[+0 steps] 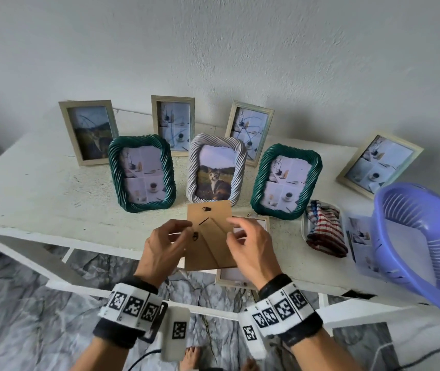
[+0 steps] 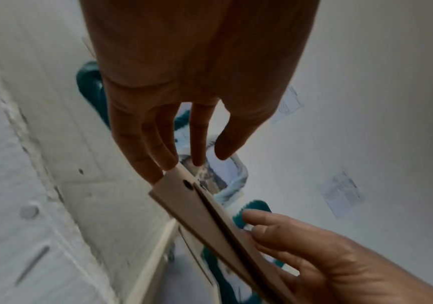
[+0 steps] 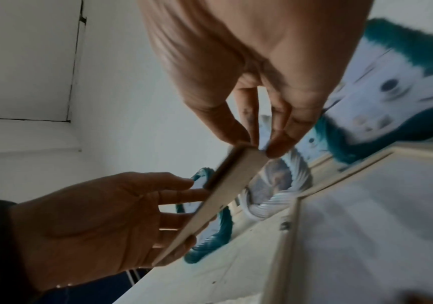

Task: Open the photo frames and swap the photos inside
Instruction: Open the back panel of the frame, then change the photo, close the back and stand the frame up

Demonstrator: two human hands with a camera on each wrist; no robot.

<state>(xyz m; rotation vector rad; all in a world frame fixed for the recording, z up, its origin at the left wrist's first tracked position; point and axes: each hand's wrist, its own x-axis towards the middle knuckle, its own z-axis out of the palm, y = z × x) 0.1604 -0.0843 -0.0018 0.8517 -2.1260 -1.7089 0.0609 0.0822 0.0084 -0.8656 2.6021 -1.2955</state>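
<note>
Head view: both hands hold a brown backing board (image 1: 209, 234) above the near edge of the white table (image 1: 39, 188), at about 6 o'clock from the white twisted frame (image 1: 216, 172) with the cat photo. The left hand (image 1: 164, 249) grips the board's left edge with curled fingers, and the right hand (image 1: 251, 247) pinches its right edge. Under the board lies an opened pale wooden frame (image 1: 240, 277), face down, at 5 o'clock from the board. Green twisted frames stand at 9 o'clock (image 1: 141, 172) and 3 o'clock (image 1: 286, 180) of the white one; three pale wooden frames stand behind them by the wall, and a fourth (image 1: 379, 166) leans at 2 o'clock. A striped cloth (image 1: 325, 231), loose photo prints (image 1: 360, 236) and a purple basket (image 1: 424, 242) sit at 3 o'clock of the hands. Left wrist view: the left hand's fingertips (image 2: 158, 164) touch the board's (image 2: 205, 222) top corner, while the right hand (image 2: 327, 257) holds its lower edge from 4 o'clock; the picture is blurred. Right wrist view: the right hand (image 3: 249, 72) pinches the board's (image 3: 226, 185) upper corner between thumb and fingers, and the left hand (image 3: 101, 222) at 8 o'clock supports it with spread fingers behind; the open frame (image 3: 366, 216) lies on the table at 4 o'clock.
</note>
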